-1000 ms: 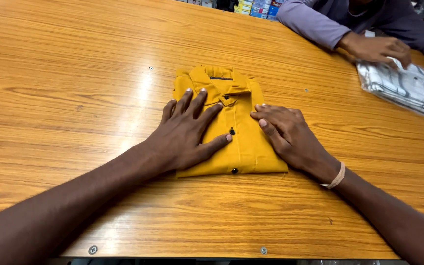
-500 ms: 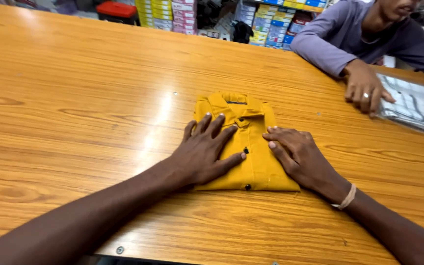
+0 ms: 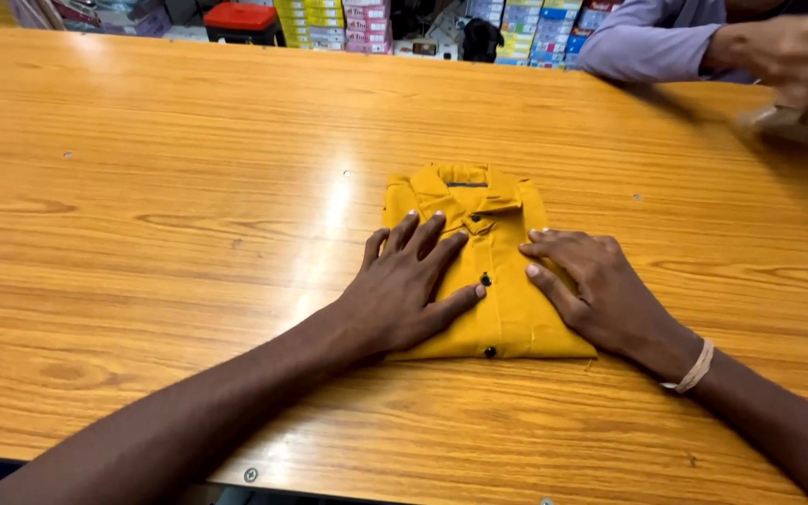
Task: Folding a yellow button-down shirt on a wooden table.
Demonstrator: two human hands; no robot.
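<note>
Folded yellow shirt (image 3: 502, 271) lies flat on wood table (image 3: 189, 187), about mid-table, a bit right of centre, collar pointing away from wearer, button placket running down the middle. L hand (image 3: 404, 285) is spread open, palm down, on the shirt's left half, fingers fanned toward the collar, thumb near the placket by a dark button (image 3: 485, 279). R hand (image 3: 591, 290) also open and flat, pressing the right half w/ fingertips close to the placket; pale band (image 3: 694, 367) on that wrist. Neither hand grips anything, both just bear down on cloth. Judgement: step in hand looks like pressing/smoothing the fold. To do it well, keep palms flat, even pressure both sides so the packet stays square, stroke outward from the placket not inward (inward would prob. bunch cloth over the buttons), and don't drag the bottom edge, which sits just ahead of both wrists. Edges: shirt is well clear of the table's near edge and far edge; wide bare wood to the left, less to the right. Far right corner: another person's lilac sleeve (image 3: 647, 42) and hand (image 3: 783, 47) over something blurred on the table, can't tell what; well apart from the shirt, but that side is the tighter one for sliding. Beyond the far edge, stacked coloured boxes (image 3: 310, 21).
</note>
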